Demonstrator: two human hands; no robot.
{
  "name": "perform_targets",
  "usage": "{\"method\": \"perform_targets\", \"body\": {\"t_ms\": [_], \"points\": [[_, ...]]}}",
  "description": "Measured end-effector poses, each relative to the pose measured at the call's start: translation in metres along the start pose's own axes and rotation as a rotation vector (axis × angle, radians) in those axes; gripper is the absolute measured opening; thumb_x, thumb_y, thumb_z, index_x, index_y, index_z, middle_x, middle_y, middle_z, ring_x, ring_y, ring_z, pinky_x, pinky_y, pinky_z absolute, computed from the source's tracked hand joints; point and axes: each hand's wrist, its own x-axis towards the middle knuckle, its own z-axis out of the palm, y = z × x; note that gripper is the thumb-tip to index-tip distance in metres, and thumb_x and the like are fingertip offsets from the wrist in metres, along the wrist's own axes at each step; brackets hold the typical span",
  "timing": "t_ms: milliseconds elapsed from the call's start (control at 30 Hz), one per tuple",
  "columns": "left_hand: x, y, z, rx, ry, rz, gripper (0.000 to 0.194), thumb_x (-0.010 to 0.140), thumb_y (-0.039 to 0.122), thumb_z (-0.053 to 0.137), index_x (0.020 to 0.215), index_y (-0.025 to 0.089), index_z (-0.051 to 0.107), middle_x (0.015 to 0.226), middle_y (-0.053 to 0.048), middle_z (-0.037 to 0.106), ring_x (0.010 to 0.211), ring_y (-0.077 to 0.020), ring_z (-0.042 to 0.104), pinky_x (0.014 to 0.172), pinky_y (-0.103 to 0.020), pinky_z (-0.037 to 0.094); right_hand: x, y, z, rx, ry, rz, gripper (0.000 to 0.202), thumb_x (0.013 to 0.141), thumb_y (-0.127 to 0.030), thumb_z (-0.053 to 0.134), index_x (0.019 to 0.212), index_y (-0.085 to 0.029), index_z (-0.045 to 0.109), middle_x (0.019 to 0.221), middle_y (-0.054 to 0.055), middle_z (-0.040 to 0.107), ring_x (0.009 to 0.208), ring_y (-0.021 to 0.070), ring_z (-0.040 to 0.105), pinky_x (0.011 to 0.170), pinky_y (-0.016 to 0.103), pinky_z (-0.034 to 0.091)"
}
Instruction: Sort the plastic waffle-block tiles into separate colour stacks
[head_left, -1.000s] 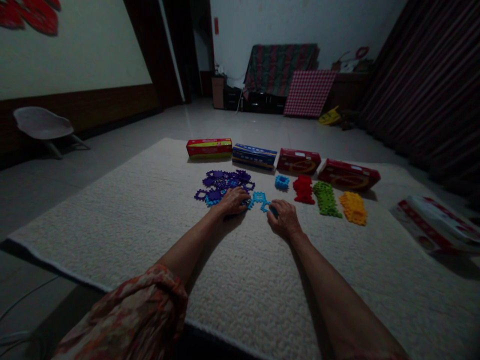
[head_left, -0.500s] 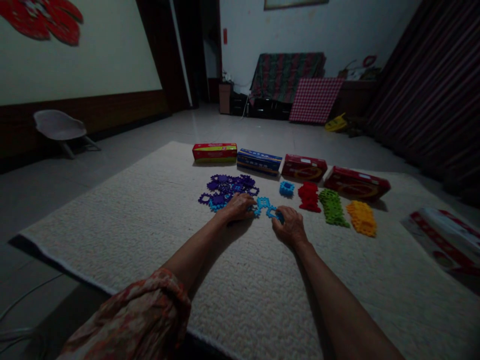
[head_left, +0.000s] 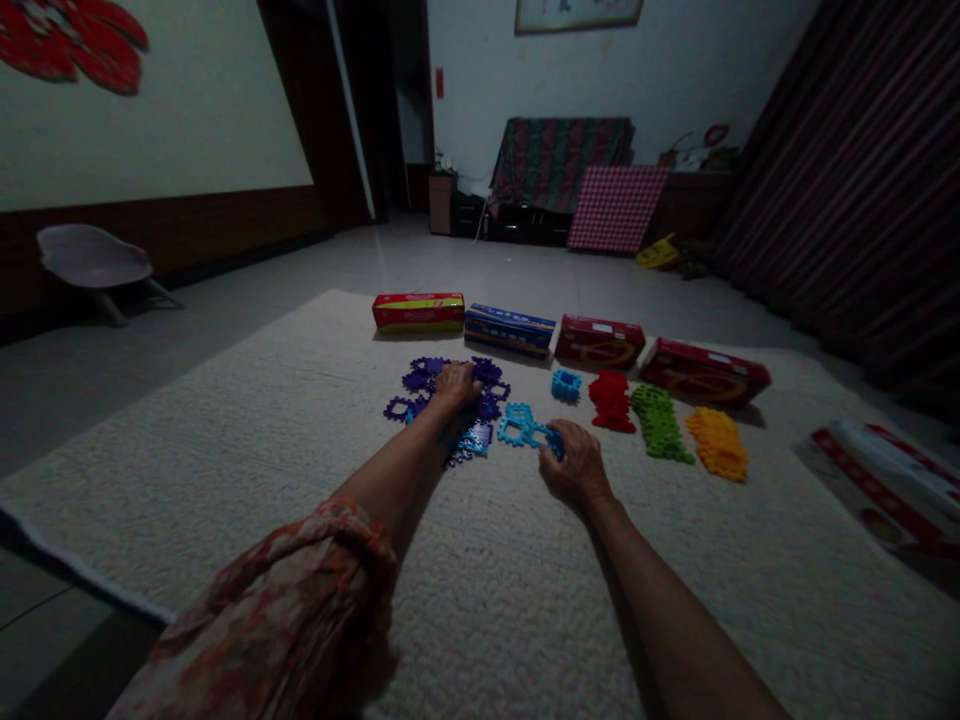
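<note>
Down on the rug [head_left: 225, 470], both hands work among flat plastic pieces; the left hand [head_left: 456, 383] lies palm-down on the purple pile [head_left: 442, 385], fingers curled over pieces there, though whether it actually grips one I cannot tell; the right hand [head_left: 577, 468] rests knuckles-up at 3 o'clock from the pile, its fingers closed on a blue piece [head_left: 553, 443]; that piece touches the blue cluster [head_left: 519, 426], which lies between the two hands; a few more blue pieces [head_left: 474, 438] sit at 6 o'clock of the purple pile, beside the left forearm.

Off at 3 o'clock from the blue cluster run sorted heaps in a row: a small blue stack [head_left: 566, 384], a red heap [head_left: 611, 401], a green heap [head_left: 660, 422] and a yellow heap [head_left: 718, 443], each just beside the next; at 12 o'clock of all these stand four boxes in a line: a red-and-yellow box [head_left: 418, 311], a blue box [head_left: 509, 330], a red box [head_left: 598, 342] and a second red box [head_left: 703, 372]; well apart at 3 o'clock, near the rug's edge, lies a white-and-red box [head_left: 885, 480]; the left arm wears a patterned sleeve [head_left: 285, 610], pushed up; at 10 o'clock, off the rug, stands a pale chair [head_left: 94, 257].
</note>
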Motion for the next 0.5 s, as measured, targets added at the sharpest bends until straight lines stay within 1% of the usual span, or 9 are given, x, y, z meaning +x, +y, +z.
{"method": "perform_targets", "body": {"t_ms": [67,167,233,367,500], "points": [[0.003,0.005,0.003,0.014,-0.025,-0.013,0.045,0.09,0.041,0.059,0.129,0.019,0.066,0.133,-0.015,0.065,0.127,-0.0298,0.057,0.103,-0.037,0.049,0.0,-0.002,-0.001,0.001,0.007,-0.005,0.031,0.08,-0.027,0.055,0.109,-0.018,0.062,0.113,0.013,0.07,0.106,0.0285,0.062,0.097,0.044,0.04],[0.005,0.009,0.006,0.016,-0.018,-0.02,0.042,0.089,0.035,0.058,0.126,0.017,0.068,0.134,-0.017,0.064,0.127,-0.0304,0.058,0.102,-0.037,0.049,0.0,-0.002,-0.001,-0.009,0.018,-0.008,0.03,0.079,-0.026,0.056,0.107,-0.019,0.062,0.112,0.012,0.07,0.104,0.0283,0.062,0.096,0.043,0.04],[0.006,0.008,0.006,-0.001,-0.014,-0.014,0.039,0.089,0.03,0.057,0.122,0.016,0.071,0.131,-0.017,0.066,0.124,-0.0289,0.06,0.101,-0.035,0.049,0.0,-0.001,-0.001,-0.017,0.02,-0.009,0.028,0.079,-0.026,0.056,0.106,-0.019,0.063,0.111,0.012,0.07,0.103,0.0281,0.062,0.095,0.043,0.04],[0.01,-0.004,-0.004,-0.046,-0.028,-0.017,0.035,0.09,0.023,0.051,0.113,0.018,0.077,0.119,-0.014,0.074,0.115,-0.0253,0.067,0.098,-0.03,0.05,0.0,0.002,0.001,-0.011,0.008,-0.009,0.03,0.08,-0.028,0.056,0.107,-0.019,0.063,0.11,0.012,0.07,0.104,0.0283,0.062,0.095,0.043,0.039],[0.014,-0.025,-0.022,-0.049,0.067,-0.041,0.038,0.09,0.018,0.047,0.112,0.019,0.078,0.118,-0.012,0.075,0.114,-0.0229,0.068,0.098,-0.027,0.048,0.0,0.004,0.003,-0.003,0.022,-0.016,0.03,0.08,-0.029,0.056,0.107,-0.018,0.063,0.111,0.012,0.071,0.105,0.0286,0.062,0.096,0.043,0.039]]}}
